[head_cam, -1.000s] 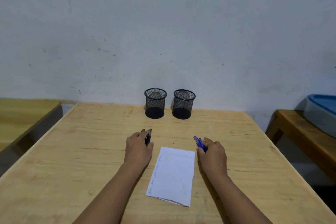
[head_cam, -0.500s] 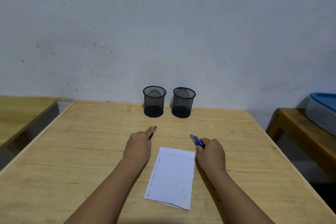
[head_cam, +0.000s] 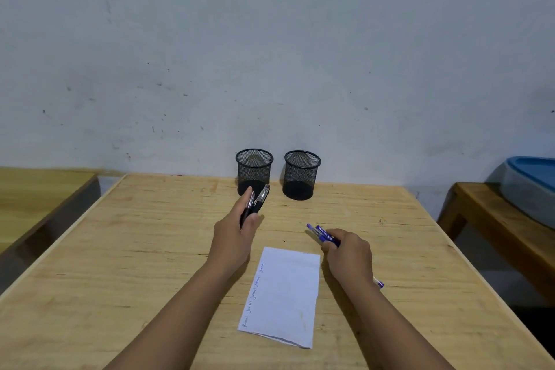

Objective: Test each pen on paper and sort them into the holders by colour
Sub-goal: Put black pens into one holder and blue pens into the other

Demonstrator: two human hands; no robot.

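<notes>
The left hand (head_cam: 237, 234) grips black pens (head_cam: 255, 204), aimed at the left holder (head_cam: 254, 171) by the desk's far edge, presumably to drop them in; the right hand (head_cam: 348, 255) grips blue pens (head_cam: 322, 234) beside the paper (head_cam: 285, 294).

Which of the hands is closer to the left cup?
Left. The left hand, holding black pens, reaches just before the left cup; the right hand stays back beside the paper.
</notes>
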